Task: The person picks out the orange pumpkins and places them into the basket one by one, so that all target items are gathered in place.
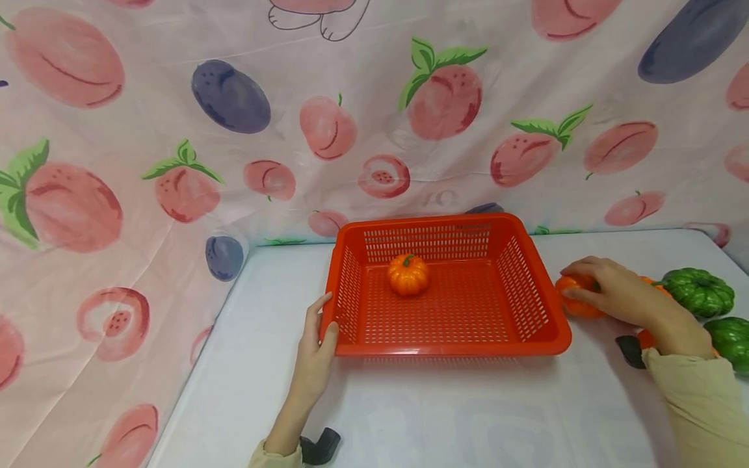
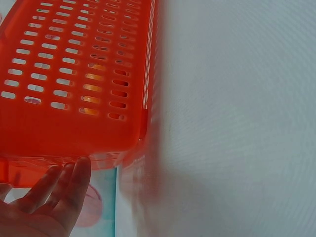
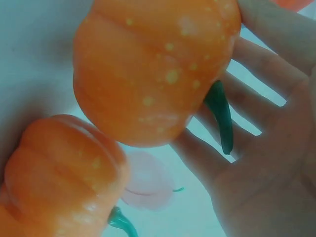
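A red plastic basket [image 1: 445,351] with slotted walls stands on the white table. My left hand [image 1: 316,348] holds its left rim, thumb at the near corner and fingers along the outer side; in the left wrist view the fingers [image 2: 74,192] touch the basket's edge. Inside the basket, towards the left, sits a small ribbed orange pumpkin [image 1: 407,275]. Right of the basket my right hand [image 1: 614,289] grips an orange bell pepper [image 3: 158,74] with a dark green stem, fingers behind it. Another orange bell pepper [image 3: 69,177] lies beside it in the right wrist view.
Two dark green ribbed pumpkins [image 1: 698,292] lie at the table's right edge, partly behind my right forearm. A cloth printed with peaches [image 1: 445,101] hangs at the back and left. White tabletop [image 1: 468,416] extends in front of the basket.
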Tool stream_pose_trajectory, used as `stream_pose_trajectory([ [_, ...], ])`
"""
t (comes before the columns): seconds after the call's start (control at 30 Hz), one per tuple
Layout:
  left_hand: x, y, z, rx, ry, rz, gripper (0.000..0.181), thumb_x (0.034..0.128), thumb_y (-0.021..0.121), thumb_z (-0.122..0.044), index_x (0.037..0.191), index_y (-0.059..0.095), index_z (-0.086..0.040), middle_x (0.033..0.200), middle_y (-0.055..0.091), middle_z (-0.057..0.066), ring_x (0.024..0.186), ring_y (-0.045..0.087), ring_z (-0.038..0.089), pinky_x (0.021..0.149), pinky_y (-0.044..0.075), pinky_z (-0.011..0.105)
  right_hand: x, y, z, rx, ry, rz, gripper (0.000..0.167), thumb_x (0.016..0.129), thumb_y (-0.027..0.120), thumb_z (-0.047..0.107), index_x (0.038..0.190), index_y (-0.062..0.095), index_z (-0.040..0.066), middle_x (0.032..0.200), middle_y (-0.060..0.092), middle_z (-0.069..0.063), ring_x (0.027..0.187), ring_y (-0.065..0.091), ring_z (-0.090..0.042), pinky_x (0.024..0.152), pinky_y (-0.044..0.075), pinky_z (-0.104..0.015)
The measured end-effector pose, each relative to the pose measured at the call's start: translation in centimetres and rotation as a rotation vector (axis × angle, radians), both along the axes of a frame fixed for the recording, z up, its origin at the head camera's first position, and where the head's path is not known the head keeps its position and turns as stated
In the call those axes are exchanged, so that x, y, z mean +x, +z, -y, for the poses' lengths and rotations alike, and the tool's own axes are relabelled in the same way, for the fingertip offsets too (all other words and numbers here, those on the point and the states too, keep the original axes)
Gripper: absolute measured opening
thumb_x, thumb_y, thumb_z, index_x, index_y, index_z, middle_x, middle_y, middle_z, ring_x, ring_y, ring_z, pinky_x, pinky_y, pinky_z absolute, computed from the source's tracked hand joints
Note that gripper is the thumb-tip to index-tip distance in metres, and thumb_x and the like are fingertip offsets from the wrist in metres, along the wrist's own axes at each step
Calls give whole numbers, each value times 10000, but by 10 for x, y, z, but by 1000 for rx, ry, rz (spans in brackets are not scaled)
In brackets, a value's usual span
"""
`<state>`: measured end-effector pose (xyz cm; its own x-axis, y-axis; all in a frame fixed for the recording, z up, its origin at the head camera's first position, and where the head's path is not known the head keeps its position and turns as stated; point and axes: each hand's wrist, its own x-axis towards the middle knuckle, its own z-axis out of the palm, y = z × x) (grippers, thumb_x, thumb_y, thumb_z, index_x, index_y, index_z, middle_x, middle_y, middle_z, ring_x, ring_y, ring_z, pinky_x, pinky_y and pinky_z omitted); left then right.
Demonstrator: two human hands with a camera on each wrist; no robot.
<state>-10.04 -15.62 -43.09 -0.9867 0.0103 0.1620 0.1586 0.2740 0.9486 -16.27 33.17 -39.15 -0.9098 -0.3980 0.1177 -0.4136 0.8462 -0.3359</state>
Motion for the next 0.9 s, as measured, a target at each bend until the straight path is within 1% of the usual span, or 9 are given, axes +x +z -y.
stream_pose_trajectory([
  [0.17, 0, -1, 0, -7, 0, 3, 511, 1031, 452, -83, 1501, 348, -256, 1498, 450, 105, 1237, 554, 320, 927, 554, 461, 0, 5, 4, 2, -17, 32, 396, 878, 752, 184, 1180, 653, -52, 1159, 638, -214, 1085, 575, -402, 898, 489, -607],
  [0.3, 0, -1, 0, -3, 0, 5, 510, 1031, 451, -83, 1502, 348, -252, 1481, 466, 122, 1237, 552, 325, 932, 551, 472, -1, 11, 8, 7, -25, 46, 410, 886, 744, 197, 1193, 644, -56, 1172, 630, -224, 1092, 563, -403, 897, 493, -611],
  [0.53, 0, 0, 0, 3, 0, 8, 510, 1032, 453, -83, 1503, 346, -244, 1468, 476, 134, 1238, 549, 328, 944, 542, 489, 1, 21, 12, 7, -44, 32, 419, 881, 749, 189, 1197, 639, -63, 1175, 624, -236, 1079, 558, -401, 873, 516, -604],
  [0.67, 0, -1, 0, 5, 1, 8, 511, 1030, 457, -80, 1502, 349, -245, 1455, 487, 135, 1230, 551, 320, 947, 541, 487, 3, 26, 12, 14, -58, 37, 438, 898, 734, 211, 1223, 625, -61, 1219, 595, -262, 1110, 529, -420, 890, 491, -626],
  [0.9, 0, 0, 0, 7, 1, 11, 514, 1029, 453, -75, 1503, 347, -244, 1464, 481, 137, 1236, 547, 328, 948, 540, 493, 5, 35, 13, 9, -53, -8, 435, 903, 728, 217, 1232, 625, -48, 1261, 565, -267, 1156, 497, -431, 924, 442, -648],
])
